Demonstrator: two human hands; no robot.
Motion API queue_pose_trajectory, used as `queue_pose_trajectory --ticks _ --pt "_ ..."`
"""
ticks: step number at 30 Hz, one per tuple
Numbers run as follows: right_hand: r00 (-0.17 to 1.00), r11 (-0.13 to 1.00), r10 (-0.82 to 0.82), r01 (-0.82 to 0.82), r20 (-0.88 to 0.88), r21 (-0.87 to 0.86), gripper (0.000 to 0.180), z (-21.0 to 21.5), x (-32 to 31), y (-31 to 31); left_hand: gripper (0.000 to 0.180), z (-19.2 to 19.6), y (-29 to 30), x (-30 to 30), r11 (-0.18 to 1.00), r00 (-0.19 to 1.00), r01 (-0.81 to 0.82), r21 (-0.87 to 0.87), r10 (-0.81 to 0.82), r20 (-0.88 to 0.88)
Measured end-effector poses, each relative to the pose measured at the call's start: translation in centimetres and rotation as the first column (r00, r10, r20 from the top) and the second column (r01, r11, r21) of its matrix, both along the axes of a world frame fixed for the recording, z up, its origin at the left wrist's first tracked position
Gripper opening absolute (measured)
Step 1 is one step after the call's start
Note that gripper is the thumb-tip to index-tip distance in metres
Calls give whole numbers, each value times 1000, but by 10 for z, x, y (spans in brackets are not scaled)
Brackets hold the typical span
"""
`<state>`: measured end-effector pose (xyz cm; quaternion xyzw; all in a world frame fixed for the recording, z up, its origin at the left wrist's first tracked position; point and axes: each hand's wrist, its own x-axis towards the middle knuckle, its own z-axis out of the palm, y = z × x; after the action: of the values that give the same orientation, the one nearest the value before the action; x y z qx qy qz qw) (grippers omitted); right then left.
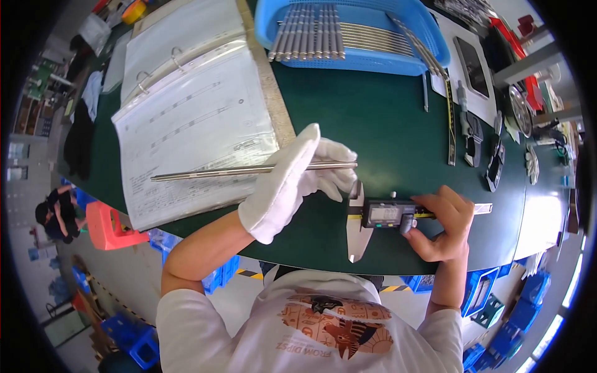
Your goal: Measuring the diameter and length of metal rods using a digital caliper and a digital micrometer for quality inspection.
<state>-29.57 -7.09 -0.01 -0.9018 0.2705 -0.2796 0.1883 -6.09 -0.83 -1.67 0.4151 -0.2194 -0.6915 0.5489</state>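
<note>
Right hand point(443, 225) fingers grip one digital caliper point(385, 214); gloved left hand point(292, 180) clasps one steel rod point(211, 171).

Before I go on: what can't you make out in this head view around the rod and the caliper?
- Digital caliper display: too small to read.
- Metal rod middle: hidden inside the gloved left hand.
- Binder drawings: too fine and bent by the fisheye.
- Blue basket: top cut off by the edge.

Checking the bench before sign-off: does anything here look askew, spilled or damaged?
Nothing looks spilled or damaged. The gloved left hand holds a metal rod; the bare right hand holds a digital caliper. One oddity: a few rods lie slantwise over the blue basket's rim.
</note>
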Motion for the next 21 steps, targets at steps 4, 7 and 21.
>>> queue_pose_trajectory --ticks 4,7,21 --pt "999 998 3 -5 -36 -64 34 2 -2 0 47 4 3 -3 999 998 -52 2 52 46" --pt "999 997 5 -8 -46 -72 35 0 -3 -1 48 4 3 -3 999 997 -33 7 33 66" --pt "998 997 25 -29 -58 -76 34 -2 -2 -1 48 6 3 -5 998 994 -50 28 47 94"
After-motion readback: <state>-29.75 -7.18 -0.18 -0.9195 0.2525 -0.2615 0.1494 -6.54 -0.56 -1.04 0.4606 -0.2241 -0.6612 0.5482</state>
